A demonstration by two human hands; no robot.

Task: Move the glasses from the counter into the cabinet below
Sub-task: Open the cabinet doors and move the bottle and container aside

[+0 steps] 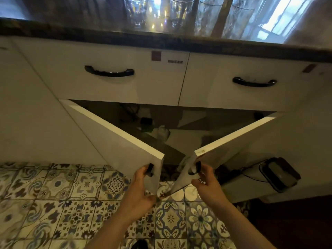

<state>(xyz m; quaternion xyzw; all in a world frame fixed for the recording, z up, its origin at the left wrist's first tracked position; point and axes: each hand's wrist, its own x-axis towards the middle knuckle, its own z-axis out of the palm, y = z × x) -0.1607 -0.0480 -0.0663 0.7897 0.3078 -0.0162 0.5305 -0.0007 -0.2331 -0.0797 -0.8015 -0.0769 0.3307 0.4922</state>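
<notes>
**Both hands gripping the cabinet door handles**

Left hand [142,184] is curling closed around the dark handle of the left door [115,141], while the right hand [204,178] is pinching the handle of the right door [242,141]. Both doors are standing swung partly outward, their free edges nearly meeting in front, leaving a wedge-shaped gap into the dim cabinet [172,119], where some blurred items are sitting. Forearms are reaching up from the bottom over the patterned floor tiles [53,203]. Well above the hands, beyond two closed drawers [125,83], the glasses [181,11] are standing in a row on the dark surface [71,31].
</notes>
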